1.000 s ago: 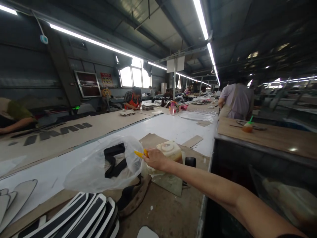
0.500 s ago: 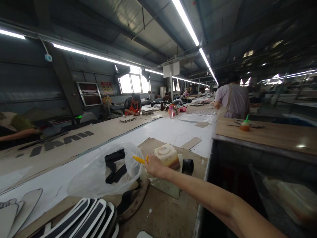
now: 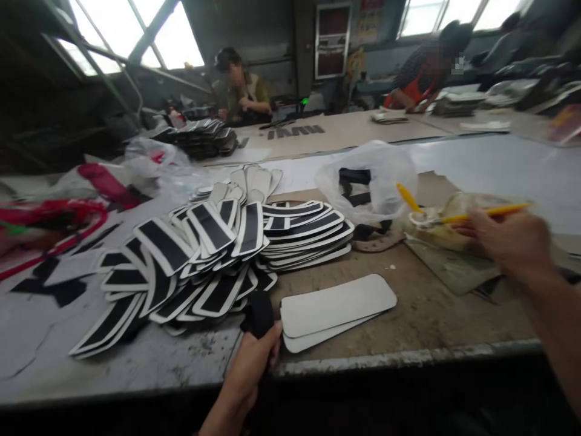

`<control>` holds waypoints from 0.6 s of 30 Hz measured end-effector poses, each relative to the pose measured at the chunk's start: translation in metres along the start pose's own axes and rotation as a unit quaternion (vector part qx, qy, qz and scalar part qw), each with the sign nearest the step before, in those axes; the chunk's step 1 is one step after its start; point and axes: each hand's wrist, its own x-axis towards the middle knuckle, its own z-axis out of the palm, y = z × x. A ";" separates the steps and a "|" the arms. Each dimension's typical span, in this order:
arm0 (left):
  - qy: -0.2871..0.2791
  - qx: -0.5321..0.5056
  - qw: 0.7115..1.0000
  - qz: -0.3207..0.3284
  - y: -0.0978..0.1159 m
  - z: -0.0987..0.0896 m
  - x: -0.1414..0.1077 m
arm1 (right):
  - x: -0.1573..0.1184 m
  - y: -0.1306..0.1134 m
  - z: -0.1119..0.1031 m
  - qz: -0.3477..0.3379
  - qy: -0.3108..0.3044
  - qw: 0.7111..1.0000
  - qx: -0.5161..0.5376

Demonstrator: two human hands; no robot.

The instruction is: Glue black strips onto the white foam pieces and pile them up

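At a cloudy plastic tub [image 3: 460, 240], right hand [image 3: 511, 239] pinches slim yellow stick [image 3: 508, 209], seemingly dipping; left hand [image 3: 255, 354] pinches black strip [image 3: 261, 312]; lifting needs steadiness.

The counter [image 3: 422, 324] has a stained brown surface on the right, a grey-white one on the left, and a scuffed, pale-chipped front edge. On it spreads a heap of black-and-white panels [image 3: 211, 227] — some fanned out, some stacked in layers. Just right of the heap, toward the front edge, lie two rounded white panels [image 3: 338, 303], one overlapping the other. Behind the heap are pale rounded pieces [image 3: 259, 181]. Behind it to the right sits a translucent plastic bag [image 3: 388, 166] with black strips in it; a brown curved strip [image 3: 379, 243] lies nearer. Farther right is a greenish sheet [image 3: 454, 272] — a pale plastic tub [image 3: 458, 240] rests there, partly hidden. Left of the heap lie black scraps [image 3: 70, 290].
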 end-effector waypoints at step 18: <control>-0.057 -0.019 0.998 -0.005 -0.003 -0.005 0.017 | -0.176 -0.043 0.102 0.089 -0.403 0.898 0.151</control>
